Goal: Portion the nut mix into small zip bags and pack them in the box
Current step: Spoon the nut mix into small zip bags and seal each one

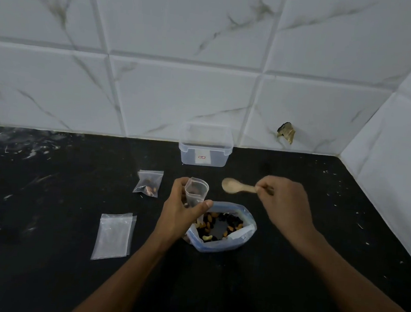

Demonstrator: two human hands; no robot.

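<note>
Left hand (182, 208) grips a small zip bag (195, 192) upright, mouth open, a few nuts dark at its bottom; it is held just above the near-left rim of the big bag of nut mix (220, 228). Right hand (281, 202) pinches the handle of a wooden spoon (236, 186); bowl looks empty, hanging just right of the small bag's mouth.

Risks, as I judge them: the mouth is narrow, so a heaped spoonful could spill onto the black counter (47, 191); a squeeze could fold it shut; the spoon could tip the big bag's slack rim.

One filled bag (148, 183) lies apart, left; spare empty bags (114, 236) nearer; clear box (205, 144) by the wall, apparently empty.
</note>
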